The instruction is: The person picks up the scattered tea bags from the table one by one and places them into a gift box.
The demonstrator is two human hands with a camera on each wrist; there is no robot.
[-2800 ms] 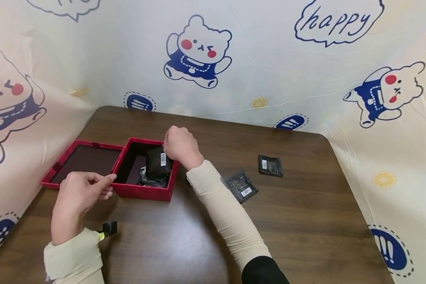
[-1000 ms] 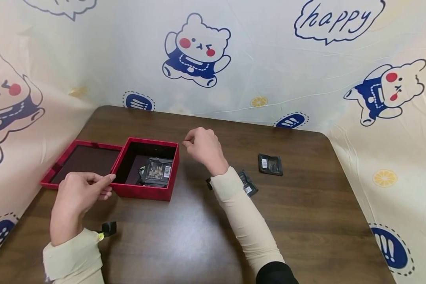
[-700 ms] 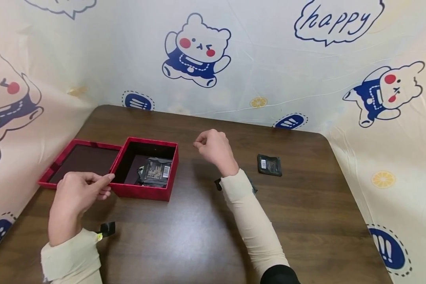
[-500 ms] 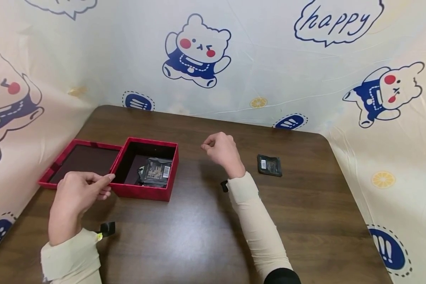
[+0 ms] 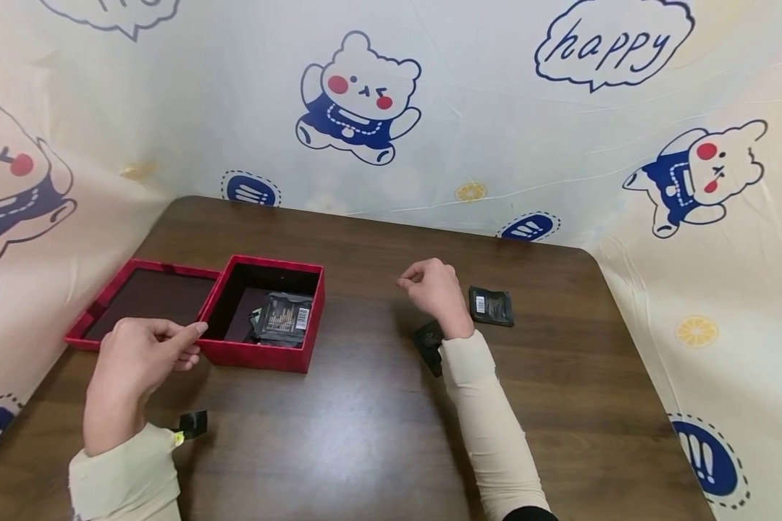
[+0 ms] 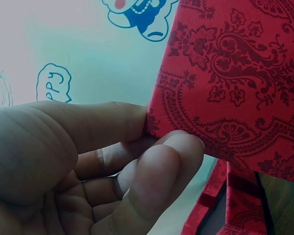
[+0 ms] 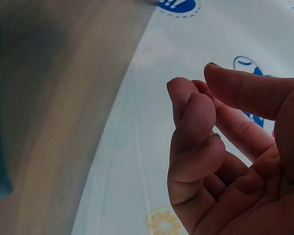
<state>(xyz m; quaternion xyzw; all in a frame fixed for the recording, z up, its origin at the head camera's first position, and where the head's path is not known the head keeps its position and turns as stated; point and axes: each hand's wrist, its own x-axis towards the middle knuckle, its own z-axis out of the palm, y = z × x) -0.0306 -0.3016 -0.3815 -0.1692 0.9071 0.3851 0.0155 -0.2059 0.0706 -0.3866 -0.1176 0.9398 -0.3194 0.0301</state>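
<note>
My left hand (image 5: 140, 354) pinches the near left corner of an open red box (image 5: 254, 356); in the left wrist view, thumb and fingers close around the corner of its patterned red wall (image 6: 235, 73). Inside the box lie several flat black packets (image 5: 285, 318), the top one with a white barcode label. My right hand (image 5: 436, 293) hovers over the table right of the box, fingers loosely curled. In the right wrist view the thumb and fingertips (image 7: 193, 112) have nothing between them. A black packet (image 5: 428, 347) lies partly hidden under the right wrist.
Another black packet (image 5: 492, 306) lies on the brown wooden table (image 5: 365, 434), just right of the right hand. The shallow red lid (image 5: 153, 300) rests inside-up against the box's left side. A printed cloth (image 5: 482, 94) encloses the table's back and sides.
Earlier the right hand was at the box's right rim, over a black packet standing tilted inside. That packet now lies flat, and the hand has moved right. The left hand has stayed at the corner.
</note>
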